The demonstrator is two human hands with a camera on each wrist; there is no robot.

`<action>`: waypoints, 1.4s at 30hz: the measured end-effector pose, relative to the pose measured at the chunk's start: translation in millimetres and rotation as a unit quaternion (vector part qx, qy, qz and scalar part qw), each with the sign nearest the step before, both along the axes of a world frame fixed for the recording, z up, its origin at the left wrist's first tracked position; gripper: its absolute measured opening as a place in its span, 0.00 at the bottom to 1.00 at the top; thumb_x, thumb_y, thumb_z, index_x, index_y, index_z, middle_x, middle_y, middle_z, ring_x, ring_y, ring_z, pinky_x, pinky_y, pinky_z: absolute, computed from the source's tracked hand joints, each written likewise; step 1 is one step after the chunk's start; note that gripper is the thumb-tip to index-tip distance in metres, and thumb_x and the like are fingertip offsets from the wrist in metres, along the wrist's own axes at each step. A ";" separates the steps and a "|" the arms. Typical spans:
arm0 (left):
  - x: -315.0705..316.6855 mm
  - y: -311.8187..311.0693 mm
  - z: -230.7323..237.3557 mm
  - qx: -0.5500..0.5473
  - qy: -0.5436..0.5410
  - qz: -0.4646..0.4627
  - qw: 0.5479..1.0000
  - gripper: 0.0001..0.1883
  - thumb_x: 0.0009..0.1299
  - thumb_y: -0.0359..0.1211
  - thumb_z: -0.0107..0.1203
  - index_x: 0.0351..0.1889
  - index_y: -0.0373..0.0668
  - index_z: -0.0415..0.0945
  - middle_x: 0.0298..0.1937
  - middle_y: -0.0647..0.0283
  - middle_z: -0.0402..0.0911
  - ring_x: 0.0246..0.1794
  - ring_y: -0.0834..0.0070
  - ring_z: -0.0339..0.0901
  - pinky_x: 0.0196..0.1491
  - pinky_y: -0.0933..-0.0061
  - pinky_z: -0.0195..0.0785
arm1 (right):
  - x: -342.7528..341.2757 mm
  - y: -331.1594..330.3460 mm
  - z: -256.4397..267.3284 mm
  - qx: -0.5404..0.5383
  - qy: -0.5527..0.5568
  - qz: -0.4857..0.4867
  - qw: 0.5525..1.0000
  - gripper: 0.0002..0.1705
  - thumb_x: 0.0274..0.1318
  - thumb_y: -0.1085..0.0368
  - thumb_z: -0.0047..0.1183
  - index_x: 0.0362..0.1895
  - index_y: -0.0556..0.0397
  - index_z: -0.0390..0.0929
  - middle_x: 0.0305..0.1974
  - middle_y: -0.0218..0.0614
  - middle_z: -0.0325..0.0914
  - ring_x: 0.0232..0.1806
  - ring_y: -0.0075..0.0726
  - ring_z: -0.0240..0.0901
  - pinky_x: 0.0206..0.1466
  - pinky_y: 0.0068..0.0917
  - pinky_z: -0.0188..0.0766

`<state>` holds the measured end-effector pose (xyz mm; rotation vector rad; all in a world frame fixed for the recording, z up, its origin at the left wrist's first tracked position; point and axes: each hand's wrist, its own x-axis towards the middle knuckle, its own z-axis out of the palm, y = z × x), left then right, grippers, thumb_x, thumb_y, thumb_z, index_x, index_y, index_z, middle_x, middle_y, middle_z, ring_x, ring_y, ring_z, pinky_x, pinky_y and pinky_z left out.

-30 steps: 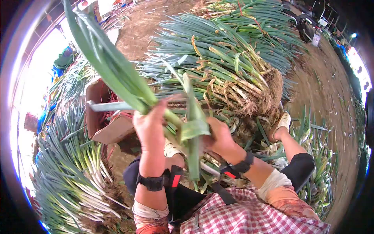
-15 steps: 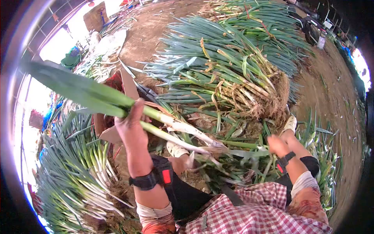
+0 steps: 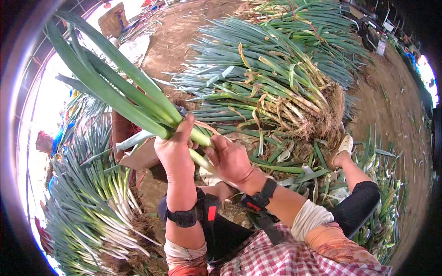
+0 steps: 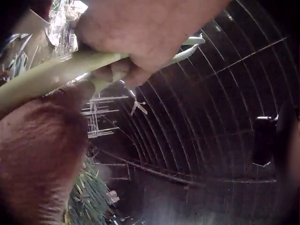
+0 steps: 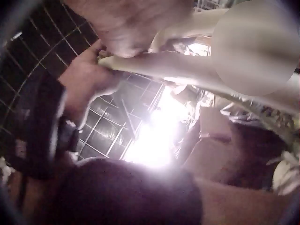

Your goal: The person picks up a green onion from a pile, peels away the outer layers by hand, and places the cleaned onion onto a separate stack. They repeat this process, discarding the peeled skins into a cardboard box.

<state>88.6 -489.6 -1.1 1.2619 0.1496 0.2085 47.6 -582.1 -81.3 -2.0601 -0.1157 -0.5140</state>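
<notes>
The long green onions (image 3: pixel 152 106) were up in the air above the ground (image 3: pixel 391 101), in front of the person's lap, with their leaves fanned toward the ground's far left corner and their pale stems slanting down to the right. The left hand (image 3: pixel 175 152) grasped them with its fingers curled round the stems, just below where the leaves forked. Next to it, the right hand (image 3: pixel 232 163) pinched a pale stem between thumb and bent fingers. A black strap (image 3: pixel 182 217) circled the left wrist, and another showed on the right one.

Behind the left hand, a cardboard box (image 3: pixel 140 156) stood open on the ground. Nearer the ground's left edge lay a pile of white-stemmed onions (image 3: pixel 106 211), roots toward the person. Loose leaves (image 3: pixel 299 177) were strewn between the feet, one light shoe (image 3: pixel 343 147) planted to the right. Toward the ground's far edge spread a large heap of onions (image 3: pixel 239 60), its tangled brown roots (image 3: pixel 327 117) near that shoe. Scraps (image 3: pixel 382 193) lay beside the right leg, along the ground's right side. A checked apron (image 3: pixel 276 253) covered the lap. The left wrist view also showed a dark, ribbed roof (image 4: pixel 211 117).
</notes>
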 end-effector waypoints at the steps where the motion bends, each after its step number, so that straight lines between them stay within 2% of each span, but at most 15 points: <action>1: 0.0 2.8 0.2 -0.002 0.002 0.003 1.000 0.09 0.52 0.26 0.60 0.28 0.40 0.71 0.21 0.70 0.71 0.14 0.86 0.64 0.14 0.85 0.55 | 2.9 -2.6 -5.6 -0.025 -0.046 0.011 0.999 0.13 0.51 0.59 0.50 0.35 0.53 0.68 0.18 0.45 0.67 0.19 0.45 0.69 0.25 0.35 0.67; 2: 0.4 5.6 0.2 0.001 0.003 -0.009 1.000 0.09 0.52 0.27 0.60 0.28 0.40 0.70 0.21 0.69 0.70 0.15 0.85 0.63 0.15 0.84 0.54 | 3.7 -3.1 -5.3 -0.028 -0.044 0.015 0.999 0.13 0.51 0.59 0.50 0.35 0.53 0.68 0.18 0.45 0.67 0.19 0.45 0.69 0.25 0.35 0.67; 4: -1.7 12.2 0.2 0.003 0.006 -0.016 1.000 0.10 0.52 0.28 0.60 0.29 0.40 0.69 0.21 0.69 0.68 0.15 0.84 0.62 0.15 0.83 0.54 | 1.4 -3.9 -3.8 0.178 0.021 0.115 0.977 0.16 0.55 0.54 0.46 0.37 0.55 0.70 0.17 0.40 0.67 0.17 0.29 0.65 0.23 0.28 0.66; 5: -2.4 16.1 1.9 -0.002 0.004 -0.036 0.999 0.10 0.53 0.28 0.59 0.30 0.41 0.68 0.22 0.68 0.69 0.15 0.83 0.63 0.15 0.83 0.54 | -2.2 -11.9 19.9 0.264 0.190 0.109 0.939 0.21 0.59 0.50 0.40 0.38 0.56 0.71 0.19 0.33 0.67 0.19 0.19 0.61 0.24 0.21 0.64; 9: -4.4 24.3 11.7 -0.050 0.007 -0.083 0.995 0.10 0.56 0.31 0.56 0.33 0.42 0.68 0.24 0.68 0.69 0.16 0.84 0.63 0.15 0.84 0.53 | -6.0 -22.9 20.3 0.338 0.223 0.235 0.884 0.22 0.59 0.49 0.40 0.40 0.56 0.72 0.22 0.31 0.70 0.22 0.19 0.64 0.26 0.22 0.64; 10: -6.4 25.1 13.3 -0.100 0.012 -0.072 0.992 0.10 0.55 0.32 0.56 0.32 0.42 0.69 0.23 0.69 0.69 0.14 0.85 0.62 0.15 0.84 0.52 | -9.3 -19.5 19.8 0.339 0.225 0.236 0.882 0.22 0.59 0.49 0.40 0.40 0.56 0.72 0.22 0.31 0.70 0.22 0.19 0.64 0.26 0.22 0.64; 12: -3.8 29.8 8.5 -0.091 0.017 -0.089 0.992 0.13 0.56 0.36 0.56 0.36 0.42 0.68 0.24 0.68 0.69 0.16 0.84 0.63 0.16 0.84 0.54 | -15.3 -12.8 33.1 0.210 0.132 0.149 0.957 0.19 0.57 0.52 0.43 0.40 0.55 0.72 0.23 0.36 0.72 0.23 0.26 0.68 0.28 0.25 0.66; 14: -1.4 25.5 7.7 -0.087 0.018 -0.102 0.991 0.14 0.56 0.36 0.57 0.36 0.42 0.68 0.24 0.69 0.68 0.17 0.83 0.64 0.17 0.83 0.56 | -16.8 -13.0 38.0 0.152 0.078 0.113 0.979 0.16 0.55 0.56 0.47 0.39 0.55 0.73 0.25 0.41 0.72 0.24 0.36 0.69 0.31 0.28 0.67; 16: 0.6 24.0 3.5 -0.072 -0.003 -0.101 0.992 0.15 0.57 0.37 0.58 0.37 0.42 0.68 0.25 0.69 0.69 0.18 0.83 0.64 0.18 0.82 0.57 | -15.4 -15.9 30.5 -0.102 -0.101 0.007 0.990 0.16 0.54 0.58 0.47 0.40 0.57 0.72 0.27 0.45 0.71 0.25 0.43 0.69 0.31 0.29 0.66; 18: 1.1 21.3 0.2 -0.036 0.017 -0.054 0.998 0.15 0.59 0.39 0.56 0.37 0.40 0.68 0.27 0.64 0.72 0.19 0.82 0.65 0.18 0.82 0.56 | -19.5 -13.8 34.6 -0.050 -0.058 0.009 0.997 0.15 0.54 0.59 0.48 0.39 0.57 0.73 0.26 0.43 0.70 0.25 0.40 0.68 0.30 0.28 0.65; 20: 3.8 27.5 -5.8 -0.059 0.023 -0.059 0.996 0.15 0.58 0.39 0.56 0.37 0.41 0.69 0.27 0.63 0.73 0.19 0.82 0.66 0.17 0.83 0.54 | -18.9 -13.2 32.3 0.150 0.054 0.074 0.984 0.13 0.54 0.59 0.49 0.37 0.56 0.75 0.26 0.39 0.71 0.25 0.33 0.68 0.30 0.24 0.65; 26: 1.8 32.4 -1.4 -0.110 0.052 -0.082 0.989 0.16 0.53 0.35 0.59 0.38 0.42 0.68 0.27 0.67 0.72 0.19 0.81 0.67 0.18 0.81 0.55 | -16.8 -25.9 39.1 0.250 0.156 0.154 0.943 0.14 0.55 0.58 0.48 0.36 0.57 0.77 0.22 0.28 0.72 0.24 0.16 0.63 0.28 0.20 0.63; 36: -7.1 29.9 4.4 -0.137 -0.024 -0.210 0.968 0.20 0.53 0.35 0.54 0.42 0.37 0.67 0.30 0.60 0.73 0.20 0.77 0.68 0.17 0.81 0.56 | -9.7 -36.1 27.6 0.266 0.215 0.177 0.923 0.19 0.56 0.53 0.47 0.29 0.59 0.77 0.18 0.24 0.71 0.20 0.13 0.59 0.23 0.17 0.59; 38: -9.0 29.0 0.4 -0.133 -0.030 -0.235 0.962 0.20 0.52 0.35 0.55 0.41 0.37 0.67 0.28 0.62 0.73 0.19 0.78 0.67 0.18 0.81 0.56 | -5.2 -41.0 13.9 0.328 0.273 0.274 0.862 0.20 0.55 0.52 0.47 0.28 0.58 0.78 0.17 0.23 0.70 0.19 0.13 0.57 0.21 0.17 0.58; 42: -15.5 22.1 -1.3 -0.073 -0.025 -0.267 0.960 0.19 0.50 0.35 0.58 0.39 0.38 0.69 0.31 0.64 0.72 0.19 0.80 0.65 0.17 0.82 0.56 | 2.2 -53.1 -22.8 0.263 0.364 0.293 0.844 0.20 0.54 0.52 0.49 0.25 0.58 0.78 0.14 0.22 0.68 0.17 0.13 0.56 0.20 0.18 0.57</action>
